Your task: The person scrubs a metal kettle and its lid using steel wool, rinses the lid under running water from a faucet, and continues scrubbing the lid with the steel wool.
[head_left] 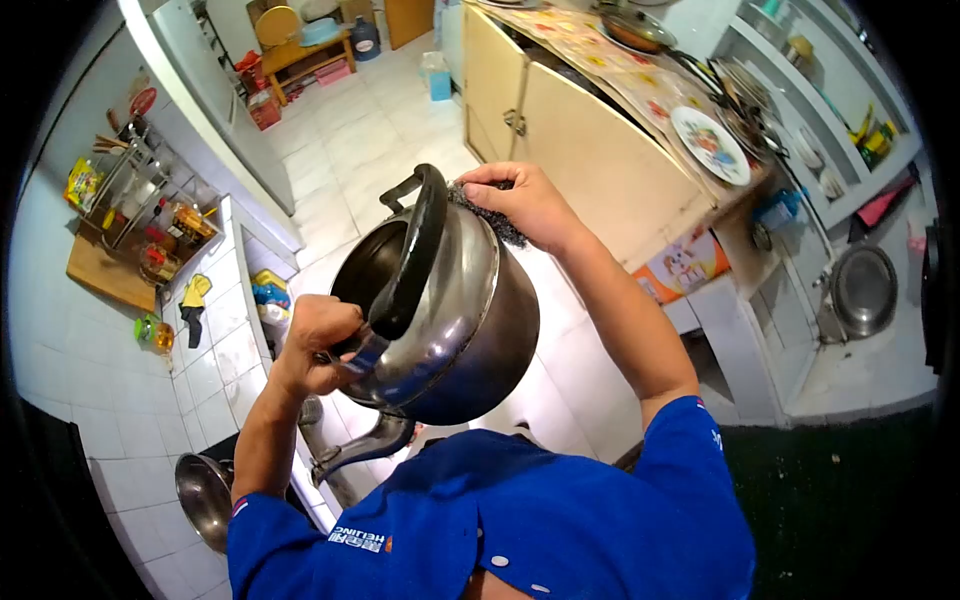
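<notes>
A large steel kettle with a black handle hangs tilted in front of my chest, its lid off and its round opening facing up and left. My left hand is closed around the metal base of the handle. The spout points down toward my body. At the kettle's far side, my right hand presses a dark grey scouring pad against the outer wall near the rim. Part of the pad is hidden under my fingers.
On the right stands a cream cabinet with a floral plate on top. To the left, a tiled counter carries a rack of bottles. A metal bowl sits low by my left elbow. Ahead lies the white tiled floor.
</notes>
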Demonstrator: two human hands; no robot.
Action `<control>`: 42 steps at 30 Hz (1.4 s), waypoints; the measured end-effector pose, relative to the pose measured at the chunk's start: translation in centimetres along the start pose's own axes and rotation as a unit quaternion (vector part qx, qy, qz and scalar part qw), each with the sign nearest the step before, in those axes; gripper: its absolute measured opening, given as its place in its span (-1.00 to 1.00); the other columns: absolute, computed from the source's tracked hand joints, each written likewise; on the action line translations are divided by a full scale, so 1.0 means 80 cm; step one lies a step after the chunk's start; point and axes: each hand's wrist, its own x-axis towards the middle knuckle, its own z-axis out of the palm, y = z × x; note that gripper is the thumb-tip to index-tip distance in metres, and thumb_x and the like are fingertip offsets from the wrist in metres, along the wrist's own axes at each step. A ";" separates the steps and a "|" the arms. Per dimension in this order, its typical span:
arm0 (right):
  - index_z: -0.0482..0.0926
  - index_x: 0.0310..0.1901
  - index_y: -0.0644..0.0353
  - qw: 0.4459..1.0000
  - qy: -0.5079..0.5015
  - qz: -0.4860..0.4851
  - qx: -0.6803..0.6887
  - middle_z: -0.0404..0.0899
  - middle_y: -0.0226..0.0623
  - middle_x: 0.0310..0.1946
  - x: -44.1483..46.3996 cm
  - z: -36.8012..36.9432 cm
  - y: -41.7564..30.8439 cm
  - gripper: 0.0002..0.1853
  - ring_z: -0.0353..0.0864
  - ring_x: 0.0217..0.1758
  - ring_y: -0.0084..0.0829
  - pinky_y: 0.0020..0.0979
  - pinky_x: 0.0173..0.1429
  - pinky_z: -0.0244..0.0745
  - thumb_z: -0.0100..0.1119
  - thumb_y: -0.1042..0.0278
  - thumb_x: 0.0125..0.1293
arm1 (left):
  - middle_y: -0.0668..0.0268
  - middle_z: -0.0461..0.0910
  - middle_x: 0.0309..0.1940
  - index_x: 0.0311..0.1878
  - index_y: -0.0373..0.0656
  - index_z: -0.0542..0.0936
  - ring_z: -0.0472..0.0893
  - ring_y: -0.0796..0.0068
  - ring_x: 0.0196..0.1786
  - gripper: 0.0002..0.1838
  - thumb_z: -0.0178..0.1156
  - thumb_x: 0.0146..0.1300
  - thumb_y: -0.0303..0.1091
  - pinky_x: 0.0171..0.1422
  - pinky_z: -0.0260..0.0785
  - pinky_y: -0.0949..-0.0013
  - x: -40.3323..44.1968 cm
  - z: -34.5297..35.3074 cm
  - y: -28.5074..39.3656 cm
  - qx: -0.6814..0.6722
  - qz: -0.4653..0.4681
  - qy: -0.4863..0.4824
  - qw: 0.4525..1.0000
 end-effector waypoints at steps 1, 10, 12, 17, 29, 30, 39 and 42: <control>0.66 -0.13 0.32 1.000 0.006 0.005 -0.002 0.65 -0.39 -0.26 -0.026 -0.012 -0.002 -0.75 0.55 -0.22 -0.64 -0.55 -0.04 0.46 0.27 0.35 0.23 | 0.21 0.22 -0.73 -0.68 -0.14 0.28 0.31 0.14 -0.67 -0.57 0.20 -0.06 -0.02 -0.55 0.05 0.25 0.002 0.015 0.005 -0.021 -0.022 -0.008 1.000; 0.65 -0.21 0.17 0.873 0.091 -0.345 -0.334 0.59 -0.16 -0.19 -0.302 -0.043 -0.068 -0.72 0.55 -0.16 -0.16 -0.25 -0.04 0.46 0.37 0.53 -0.04 | 0.20 0.20 -0.74 -0.63 -0.19 0.34 0.28 0.18 -0.69 -0.64 0.24 -0.11 -0.13 -0.56 0.06 0.28 0.091 0.154 0.075 -0.051 0.048 -0.059 0.996; 0.64 -0.22 0.16 0.851 0.181 -0.337 -0.359 0.58 -0.18 -0.18 -0.321 -0.078 -0.073 -0.72 0.55 -0.15 -0.15 -0.24 -0.03 0.45 0.37 0.54 -0.05 | 0.21 0.19 -0.75 -0.62 -0.20 0.34 0.28 0.19 -0.70 -0.60 0.24 -0.06 -0.08 -0.56 0.05 0.26 0.116 0.182 0.099 -0.102 0.043 -0.042 0.993; 0.68 -0.30 0.17 0.887 0.348 -0.137 -0.272 0.63 -0.18 -0.28 -0.341 -0.178 -0.086 -0.79 0.58 -0.16 -0.23 -0.30 -0.06 0.47 0.37 0.53 -0.05 | 0.21 0.25 -0.75 -0.61 -0.19 0.39 0.31 0.18 -0.68 -0.65 0.24 -0.10 -0.11 -0.56 0.08 0.27 0.173 0.229 0.126 -0.096 0.130 -0.104 0.981; 0.67 -0.21 0.25 0.841 0.442 -0.091 -0.298 0.66 -0.33 -0.28 -0.381 -0.282 -0.083 -0.83 0.59 -0.17 -0.48 -0.45 0.02 0.44 0.31 0.49 0.13 | 0.21 0.19 -0.77 -0.68 -0.21 0.30 0.25 0.20 -0.71 -0.55 0.24 -0.09 -0.05 -0.56 0.01 0.26 0.315 0.322 0.094 -0.231 0.195 -0.224 0.927; 0.67 -0.20 0.27 0.858 0.454 -0.026 -0.237 0.66 -0.37 -0.28 -0.383 -0.298 -0.083 -0.85 0.58 -0.18 -0.54 -0.48 0.01 0.43 0.28 0.46 0.19 | 0.22 0.23 -0.77 -0.66 -0.22 0.34 0.28 0.22 -0.70 -0.57 0.24 -0.09 -0.06 -0.55 0.03 0.28 0.321 0.329 0.102 -0.281 0.168 -0.225 0.918; 0.60 -0.05 0.26 0.870 0.489 0.055 0.033 0.61 -0.44 -0.19 -0.476 -0.386 -0.029 -0.71 0.54 -0.16 -0.61 -0.54 -0.01 0.46 0.27 0.26 0.28 | 0.26 0.37 -0.69 -0.54 -0.28 0.48 0.42 0.34 -0.60 -0.53 0.19 0.05 0.03 -0.47 0.15 0.34 0.381 0.415 0.133 -0.406 0.138 -0.287 0.856; 0.60 -0.05 0.27 0.847 0.524 0.062 0.061 0.60 -0.39 -0.18 -0.509 -0.411 -0.020 -0.68 0.55 -0.16 -0.59 -0.55 -0.01 0.46 0.29 0.26 0.25 | 0.30 0.42 -0.61 -0.47 -0.35 0.50 0.41 0.46 -0.49 -0.48 0.17 0.09 0.06 -0.39 0.20 0.37 0.394 0.454 0.154 -0.462 0.087 -0.295 0.832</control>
